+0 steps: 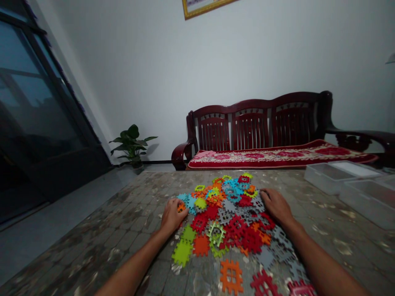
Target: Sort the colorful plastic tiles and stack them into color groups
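A loose pile of notched plastic building pieces, in red, grey, orange, blue and green, spreads over the table between my hands. At the pile's left edge, my left hand [173, 214] has its fingers curled round a small orange notched piece [181, 207]. Blue pieces [190, 202] lie just beyond it. My right hand [275, 204] rests at the pile's right side, fingers lying over the table beside grey pieces [257, 202], with nothing visible in it. Nearer to me are an orange window-shaped piece [231, 276], a red piece [264, 284] and a bright green piece [182, 252].
The patterned table [123, 230] reaches toward a dark wooden bench [251, 127] with a red floral cover [277, 155]. Translucent plastic boxes [367, 201] stand at the table's right. A potted plant [132, 144] is beyond the far left, near a dark-framed glass door [40, 94].
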{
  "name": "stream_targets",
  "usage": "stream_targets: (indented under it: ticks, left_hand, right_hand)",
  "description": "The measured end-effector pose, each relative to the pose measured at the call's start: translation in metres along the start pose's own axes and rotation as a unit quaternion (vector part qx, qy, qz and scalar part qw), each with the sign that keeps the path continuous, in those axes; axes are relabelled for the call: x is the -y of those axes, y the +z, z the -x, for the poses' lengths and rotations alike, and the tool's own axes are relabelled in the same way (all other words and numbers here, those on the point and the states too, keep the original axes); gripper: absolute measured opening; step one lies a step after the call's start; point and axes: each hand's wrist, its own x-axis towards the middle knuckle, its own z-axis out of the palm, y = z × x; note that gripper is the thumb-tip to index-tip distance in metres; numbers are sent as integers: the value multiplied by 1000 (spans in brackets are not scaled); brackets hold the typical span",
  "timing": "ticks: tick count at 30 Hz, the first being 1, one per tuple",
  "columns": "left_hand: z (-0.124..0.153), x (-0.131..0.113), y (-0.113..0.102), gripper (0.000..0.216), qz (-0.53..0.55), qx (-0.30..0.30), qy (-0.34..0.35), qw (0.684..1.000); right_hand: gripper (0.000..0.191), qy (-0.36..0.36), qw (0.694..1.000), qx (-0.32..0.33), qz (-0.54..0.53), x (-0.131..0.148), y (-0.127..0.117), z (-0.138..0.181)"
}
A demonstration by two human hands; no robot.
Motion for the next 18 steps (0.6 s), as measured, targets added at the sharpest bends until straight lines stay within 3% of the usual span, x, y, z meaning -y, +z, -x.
stream_targets:
  ticks: [4, 8, 14, 18]
  left_hand:
    - [-7, -14, 1, 9, 109, -37, -62, 991]
    - [-14, -24, 6, 10, 242, -49, -149, 958]
    - [-24, -46, 15, 31, 334, -50, -141, 931]
    - [-24, -68, 26, 31, 360, -21, -103, 927]
  right_hand:
    - [55, 22, 999, 0, 40, 10, -5, 4]
    - [53, 1, 997, 25, 78, 18, -6, 6]
    - [46, 4, 997, 2, 74, 19, -9, 5]
    - [45, 22, 999, -15, 35, 19, -9, 3]
